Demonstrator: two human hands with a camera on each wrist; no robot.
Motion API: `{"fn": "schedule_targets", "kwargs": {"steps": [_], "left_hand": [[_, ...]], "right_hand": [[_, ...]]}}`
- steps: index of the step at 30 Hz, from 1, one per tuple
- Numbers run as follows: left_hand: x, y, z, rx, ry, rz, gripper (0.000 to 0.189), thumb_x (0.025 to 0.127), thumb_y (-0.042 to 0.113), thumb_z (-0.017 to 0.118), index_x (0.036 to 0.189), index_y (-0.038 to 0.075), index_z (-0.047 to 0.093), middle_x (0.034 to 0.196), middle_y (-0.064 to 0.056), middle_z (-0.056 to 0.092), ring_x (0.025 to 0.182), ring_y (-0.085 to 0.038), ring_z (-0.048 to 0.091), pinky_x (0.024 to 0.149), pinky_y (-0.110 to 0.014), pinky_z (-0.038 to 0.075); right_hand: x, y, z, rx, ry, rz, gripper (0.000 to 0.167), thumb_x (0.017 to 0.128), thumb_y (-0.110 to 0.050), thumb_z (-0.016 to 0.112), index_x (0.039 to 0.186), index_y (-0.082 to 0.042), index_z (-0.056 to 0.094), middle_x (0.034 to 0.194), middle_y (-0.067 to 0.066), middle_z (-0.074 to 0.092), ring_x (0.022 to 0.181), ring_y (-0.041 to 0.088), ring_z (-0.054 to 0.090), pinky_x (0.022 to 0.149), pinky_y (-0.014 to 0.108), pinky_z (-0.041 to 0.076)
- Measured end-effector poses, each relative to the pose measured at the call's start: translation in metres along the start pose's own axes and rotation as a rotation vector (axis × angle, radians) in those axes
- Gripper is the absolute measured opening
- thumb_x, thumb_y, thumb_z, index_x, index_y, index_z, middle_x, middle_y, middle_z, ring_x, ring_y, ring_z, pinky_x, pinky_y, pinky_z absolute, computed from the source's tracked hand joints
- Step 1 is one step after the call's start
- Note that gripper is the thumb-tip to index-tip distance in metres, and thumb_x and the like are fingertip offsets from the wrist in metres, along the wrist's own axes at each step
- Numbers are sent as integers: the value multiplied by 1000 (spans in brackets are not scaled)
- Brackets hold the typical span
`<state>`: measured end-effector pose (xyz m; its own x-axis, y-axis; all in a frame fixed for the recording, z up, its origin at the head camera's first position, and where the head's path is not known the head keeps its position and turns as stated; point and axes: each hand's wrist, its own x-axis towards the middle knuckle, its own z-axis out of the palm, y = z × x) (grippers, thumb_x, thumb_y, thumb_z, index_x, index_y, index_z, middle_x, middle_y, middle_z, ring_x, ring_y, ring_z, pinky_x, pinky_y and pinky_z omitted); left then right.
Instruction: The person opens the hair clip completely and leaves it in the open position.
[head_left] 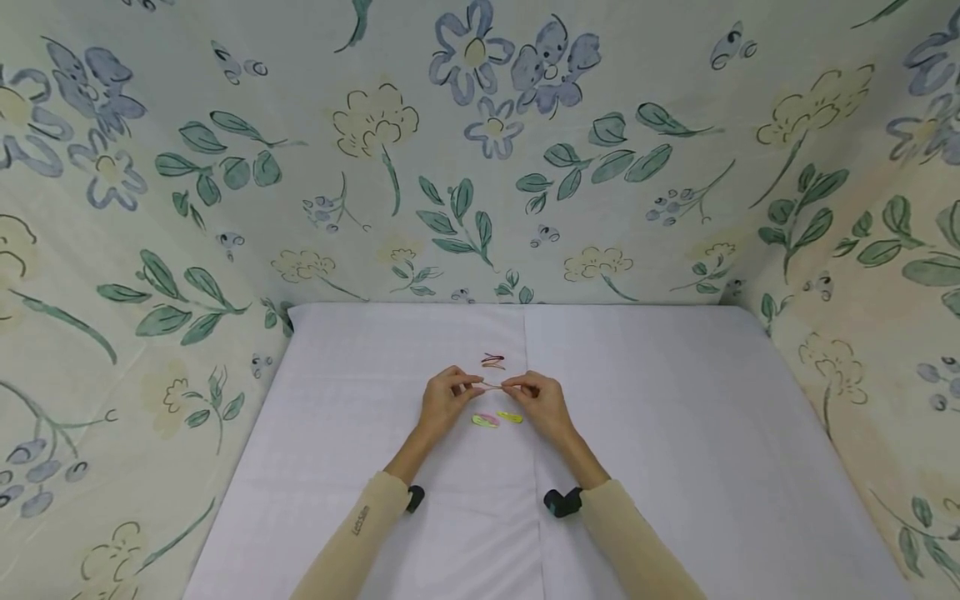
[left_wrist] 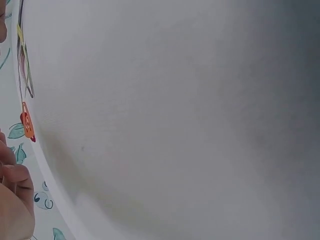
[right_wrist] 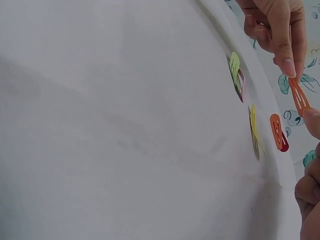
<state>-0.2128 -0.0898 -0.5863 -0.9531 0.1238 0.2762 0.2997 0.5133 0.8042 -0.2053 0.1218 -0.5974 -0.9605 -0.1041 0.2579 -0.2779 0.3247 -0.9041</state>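
Between my two hands is an orange snap hair clip [right_wrist: 300, 97], held above the table. My left hand [head_left: 446, 398] pinches one end of it with thumb and fingertips. The other end is pinched by my right hand [head_left: 543, 404]. Just beyond the hands lie a red and an orange hair clip [right_wrist: 276, 131], overlapping on the cloth. Nearer to me are a light green clip [right_wrist: 234, 67] with a pink one [right_wrist: 242, 85] against it, and a yellow clip [right_wrist: 253, 120] to their right. The left wrist view catches only part of my left hand [left_wrist: 15, 205] at its edge.
A white cloth [head_left: 675, 417] with a seam and slight creases covers the table. Floral fabric [head_left: 450, 225] hangs behind and along both sides. Dark wrist cameras [head_left: 562, 502] sit at the sleeve cuffs.
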Motion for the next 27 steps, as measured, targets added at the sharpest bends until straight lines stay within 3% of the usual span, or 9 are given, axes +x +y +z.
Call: {"fn": "schedule_targets", "kwargs": {"steps": [6,13,27], "left_hand": [[2,-3,2,28,-18,-22,16,84,12,85,99,8,83,83,-6,70,64,-9,49,58,-17,39],[7,-6,6,94,-19,-33,16,84,14,85,100,9,83,84,-4,70,66,-8,51,59,-18,40],[26,-11,15,193,-25,-96,17,84,15,85,100,9,83,86,-5,71,70,-10,55,61,-20,42]], "right_hand": [[4,0,0,-2,-10,34,8,88,-8,81,96,-6,83,64,13,48,60,10,37,56,16,29],[10,6,2,-61,-7,47,6,89,-9,81,95,-7,82,64,3,48,58,5,39,56,19,31],[27,18,9,-133,0,101,6,92,-9,78,96,-7,82,66,1,50,61,8,41,58,19,31]]}}
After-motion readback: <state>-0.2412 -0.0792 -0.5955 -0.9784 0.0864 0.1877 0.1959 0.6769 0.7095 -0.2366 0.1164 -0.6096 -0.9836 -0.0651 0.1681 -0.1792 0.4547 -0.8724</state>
